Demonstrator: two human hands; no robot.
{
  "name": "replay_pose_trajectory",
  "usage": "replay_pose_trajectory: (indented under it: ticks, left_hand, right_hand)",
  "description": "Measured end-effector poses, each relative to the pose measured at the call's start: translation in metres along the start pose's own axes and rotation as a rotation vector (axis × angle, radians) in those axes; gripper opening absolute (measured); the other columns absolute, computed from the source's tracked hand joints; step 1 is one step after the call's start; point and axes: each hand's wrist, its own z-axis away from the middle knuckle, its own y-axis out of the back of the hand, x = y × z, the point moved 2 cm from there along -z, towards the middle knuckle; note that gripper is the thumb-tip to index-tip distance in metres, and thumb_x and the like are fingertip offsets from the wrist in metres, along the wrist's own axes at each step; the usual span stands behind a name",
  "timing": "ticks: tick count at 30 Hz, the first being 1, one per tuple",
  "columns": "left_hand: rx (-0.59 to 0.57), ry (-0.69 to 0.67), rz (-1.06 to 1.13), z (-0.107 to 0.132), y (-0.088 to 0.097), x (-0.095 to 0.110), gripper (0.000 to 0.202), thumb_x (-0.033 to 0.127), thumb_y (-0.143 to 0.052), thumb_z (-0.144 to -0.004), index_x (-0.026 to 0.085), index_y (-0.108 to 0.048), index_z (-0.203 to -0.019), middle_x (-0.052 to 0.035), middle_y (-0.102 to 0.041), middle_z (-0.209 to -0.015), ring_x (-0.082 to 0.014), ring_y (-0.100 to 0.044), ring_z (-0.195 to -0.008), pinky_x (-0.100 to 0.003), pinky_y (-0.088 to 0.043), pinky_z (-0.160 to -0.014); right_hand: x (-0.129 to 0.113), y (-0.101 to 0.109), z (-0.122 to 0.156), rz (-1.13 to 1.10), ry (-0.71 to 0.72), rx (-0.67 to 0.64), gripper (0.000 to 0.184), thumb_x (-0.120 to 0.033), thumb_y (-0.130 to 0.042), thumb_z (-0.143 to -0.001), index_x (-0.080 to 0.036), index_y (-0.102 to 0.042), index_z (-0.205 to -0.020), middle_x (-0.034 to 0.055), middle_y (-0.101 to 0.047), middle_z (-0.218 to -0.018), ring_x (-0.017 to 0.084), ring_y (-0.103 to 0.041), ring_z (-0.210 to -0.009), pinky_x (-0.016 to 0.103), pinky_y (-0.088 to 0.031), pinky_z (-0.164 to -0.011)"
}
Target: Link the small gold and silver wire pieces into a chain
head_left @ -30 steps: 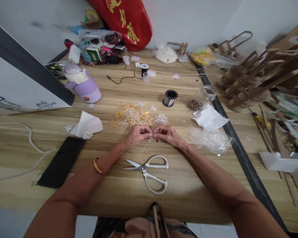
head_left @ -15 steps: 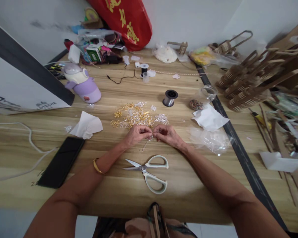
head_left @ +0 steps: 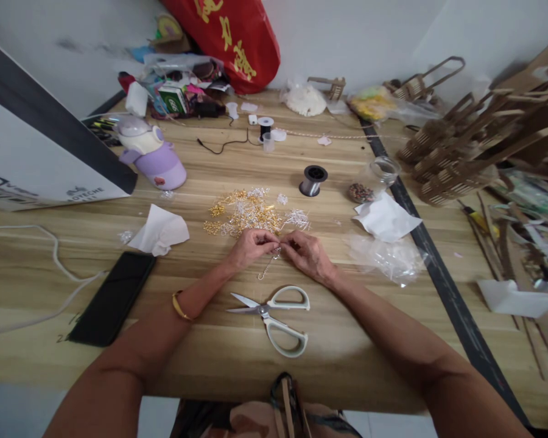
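Grip of left hand (head_left: 253, 248) and right hand (head_left: 309, 254) pinch-tight on silvery chain (head_left: 268, 266), white box (head_left: 36, 155) with "…CHE" lettering at left.

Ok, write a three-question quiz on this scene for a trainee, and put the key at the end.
1. How do the left hand and right hand stand at the chain?
2. True or false: the scissors lie with their blades apart.
3. What lies just beyond both hands? A: the phone; B: the pile of gold and silver bits; C: the bottle.

Key:
1. Both pinched, nearly meeting, at the chain's far end; what each one holds is too small to tell.
2. True.
3. B.
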Motion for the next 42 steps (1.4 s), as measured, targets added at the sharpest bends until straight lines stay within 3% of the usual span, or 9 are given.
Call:
replay_pose_trajectory:
  ticks: [10, 26, 42]
  left_hand:
    - [0.031, -0.048, -0.084, 0.0015, -0.0007, 0.0011, 0.020, 0.029, -0.072, -0.070, 0.010, -0.069, -0.076, -0.0040, -0.069, -0.068, -0.0135, -0.064, -0.062, -0.025, -0.054, -0.063]
    - [0.002, -0.002, 0.015, -0.0004, -0.0004, 0.0030, 0.023, 0.030, -0.073, -0.070, 0.010, -0.065, -0.078, -0.0029, -0.067, -0.068, -0.0125, -0.065, -0.062, -0.024, -0.054, -0.062]
    - [-0.005, -0.054, 0.052, 0.0007, -0.0023, 0.0017, 0.023, 0.027, -0.074, -0.069, 0.011, -0.064, -0.082, -0.0037, -0.067, -0.073, -0.0122, -0.063, -0.066, -0.025, -0.053, -0.066]
  right_hand:
    - [-0.0019, -0.0020, 0.0009, 0.054, 0.054, -0.029, 0.012, -0.025, -0.047, -0.091, -0.018, -0.058, -0.088, 0.0058, -0.063, -0.078, 0.015, -0.056, -0.068, 0.027, -0.044, -0.065]
    - [0.0038, 0.0041, -0.0041, -0.447, -0.242, -0.166, 0.026, -0.042, -0.053, -0.088, -0.017, -0.058, -0.087, -0.0009, -0.052, -0.068, 0.011, -0.045, -0.059, 0.023, -0.037, -0.055]
    - [0.0013, 0.0027, -0.0061, -0.532, -0.298, -0.150, 0.028, -0.044, -0.057, -0.086, -0.016, -0.055, -0.083, -0.0020, -0.051, -0.065, 0.009, -0.046, -0.053, 0.022, -0.040, -0.050]
